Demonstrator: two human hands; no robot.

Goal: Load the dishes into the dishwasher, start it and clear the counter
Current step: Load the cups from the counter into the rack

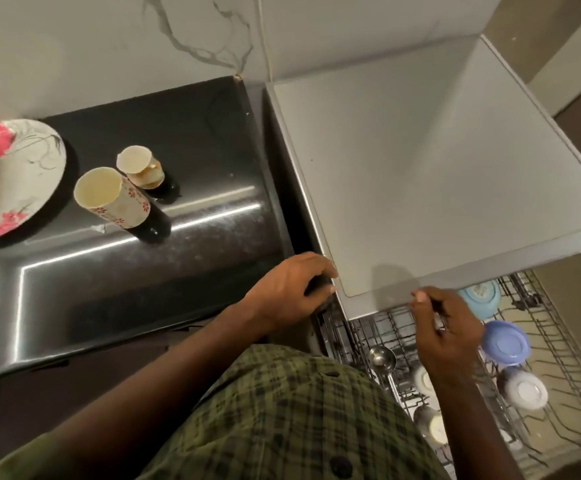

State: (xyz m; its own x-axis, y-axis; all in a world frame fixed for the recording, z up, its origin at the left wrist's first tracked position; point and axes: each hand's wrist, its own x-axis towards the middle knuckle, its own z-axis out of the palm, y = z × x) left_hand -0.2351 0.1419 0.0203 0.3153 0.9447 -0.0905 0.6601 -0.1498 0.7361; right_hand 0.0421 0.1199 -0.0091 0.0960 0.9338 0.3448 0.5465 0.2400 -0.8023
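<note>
Over the pulled-out rack [538, 344], your right hand [446, 336] pinches a thin utensil; your left hand [290, 292] grips something dark at the dishwasher [438, 168] corner. Bowls [505, 342] sit upturned inside; cups [109, 197] and plates [22, 178] stand on the counter [178, 271].

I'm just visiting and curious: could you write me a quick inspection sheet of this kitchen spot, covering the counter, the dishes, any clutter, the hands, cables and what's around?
Surface: dark glossy counter, streaked with light reflections.
Job's things: floral plates stacked at the left edge; tall floral cup and small cup upright on the counter; pulled-out rack holds upturned bowls and a ladle.
Clutter: nothing seen.
Hands: left hand grips a dark edge at the dishwasher's corner; right hand is over the rack, fingers curled, anything held is unclear.
Cables: a thin pale cord runs down the wall.
Surroundings: grey dishwasher top, marbled wall.
</note>
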